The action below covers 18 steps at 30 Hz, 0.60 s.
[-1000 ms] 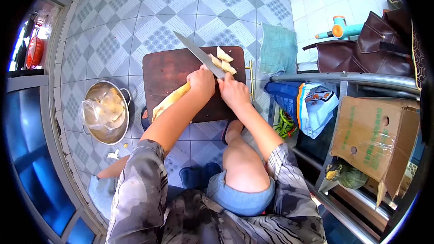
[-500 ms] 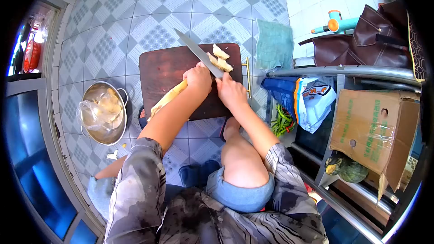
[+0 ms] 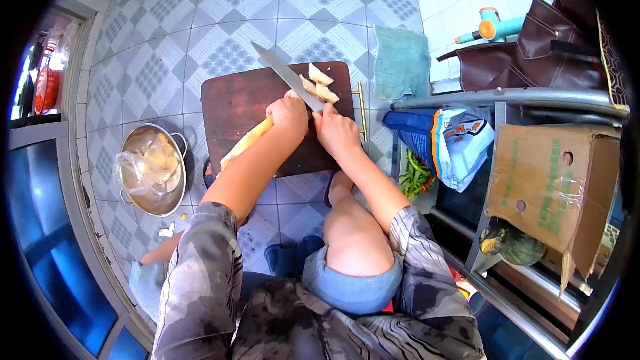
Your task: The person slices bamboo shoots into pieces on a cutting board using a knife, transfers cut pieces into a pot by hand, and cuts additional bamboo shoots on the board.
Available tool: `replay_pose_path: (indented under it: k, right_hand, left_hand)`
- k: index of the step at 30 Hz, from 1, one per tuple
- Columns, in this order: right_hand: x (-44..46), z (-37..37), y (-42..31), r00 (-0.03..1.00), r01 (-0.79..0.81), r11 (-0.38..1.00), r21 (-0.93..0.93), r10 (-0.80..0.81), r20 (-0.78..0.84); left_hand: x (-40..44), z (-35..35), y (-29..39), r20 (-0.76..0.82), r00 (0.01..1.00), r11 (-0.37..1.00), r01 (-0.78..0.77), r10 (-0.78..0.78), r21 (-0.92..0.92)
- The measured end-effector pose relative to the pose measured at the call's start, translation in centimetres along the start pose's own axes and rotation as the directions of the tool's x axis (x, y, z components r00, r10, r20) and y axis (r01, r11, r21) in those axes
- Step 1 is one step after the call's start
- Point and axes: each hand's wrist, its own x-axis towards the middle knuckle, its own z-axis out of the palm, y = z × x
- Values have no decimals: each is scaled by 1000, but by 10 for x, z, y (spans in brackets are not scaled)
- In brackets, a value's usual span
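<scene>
My right hand (image 3: pixel 338 135) is wrapped round the handle of a long kitchen knife (image 3: pixel 279 67), whose blade points up and to the left. Beside it, my left hand (image 3: pixel 291 115) is closed on a long, pale yellow vegetable (image 3: pixel 248 141), likely a bamboo shoot. The vegetable's lower end runs under my left forearm. The blade lies right at the fingers of my left hand, so the cutting spot is partly hidden. Several cut chunks (image 3: pixel 320 79) lie just past the blade on a dark red-brown low tabletop (image 3: pixel 230 100).
On the tiled floor at left stands a metal basin (image 3: pixel 155 207) holding pale pieces and a clear plastic bag (image 3: pixel 130 168). To the right, a metal rack (image 3: pixel 467 99) carries a blue-white bag (image 3: pixel 460 147), green peppers (image 3: pixel 415 179) and a cardboard box (image 3: pixel 533 180). A teal cloth (image 3: pixel 401 63) lies nearby.
The whole view has shifted slightly. Both hands keep their hold, and the knife and vegetable stay in nearly the same place on the tabletop.
</scene>
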Motion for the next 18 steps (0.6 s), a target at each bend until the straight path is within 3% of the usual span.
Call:
replay_pose_path:
  k: [6,10,13,15,18]
  right_hand:
    - [-74,-10,45,987,-123,991,-61,128,99]
    - [-54,2,39,995,-85,992,-96,89,37]
    - [-4,7,9,1000,-7,999,-41,6,-13]
    - [12,8,-2,1000,2,996,94,-2,-4]
    - [-12,-2,9,1000,-24,1000,-11,24,8]
  left_hand:
    - [-2,3,3,9,1000,999,7,-7,-41]
    - [-3,0,2,28,999,1000,-18,18,2]
    - [2,1,2,81,996,1000,-28,27,8]
    - [4,4,0,70,997,1000,-12,11,3]
    - [3,-1,1,50,999,1000,-6,7,-12]
